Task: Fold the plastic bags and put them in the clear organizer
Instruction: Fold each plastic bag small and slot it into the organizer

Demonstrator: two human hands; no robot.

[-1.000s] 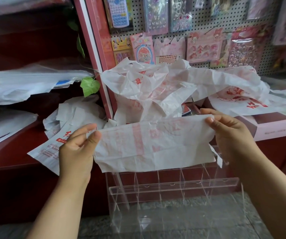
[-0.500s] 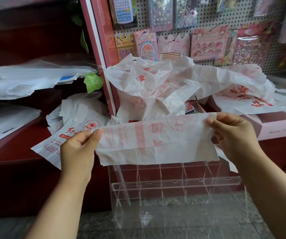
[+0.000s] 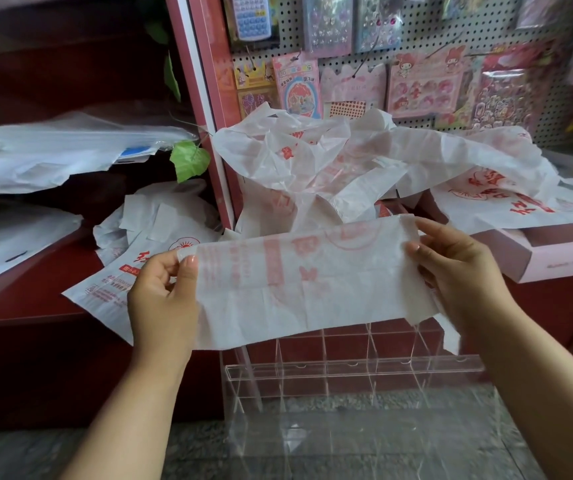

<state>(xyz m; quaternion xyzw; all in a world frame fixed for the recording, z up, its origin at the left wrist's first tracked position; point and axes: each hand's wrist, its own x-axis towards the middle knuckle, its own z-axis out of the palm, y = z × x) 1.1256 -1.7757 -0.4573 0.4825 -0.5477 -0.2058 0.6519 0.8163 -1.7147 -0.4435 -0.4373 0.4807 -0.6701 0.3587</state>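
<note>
White plastic bag with red print (image 3: 312, 282), folded into a long strip, stretched level between both hands above clear acrylic divided organizer (image 3: 351, 370). Likely trouble: thin slick film springing open if either pinch slackens; loose tail under right fingers snagging a divider; strip too wide for one cell unless folded again. Left hand (image 3: 162, 299): thumb and curled fingers pinching left end. Right hand (image 3: 458, 271): fingers loosely curled, pinching right end. Unfolded bags heaped beyond fingers.

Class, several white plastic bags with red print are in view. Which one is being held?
The folded bag, stretched flat between the left hand and right hand; the others lie crumpled or loose behind.
</note>
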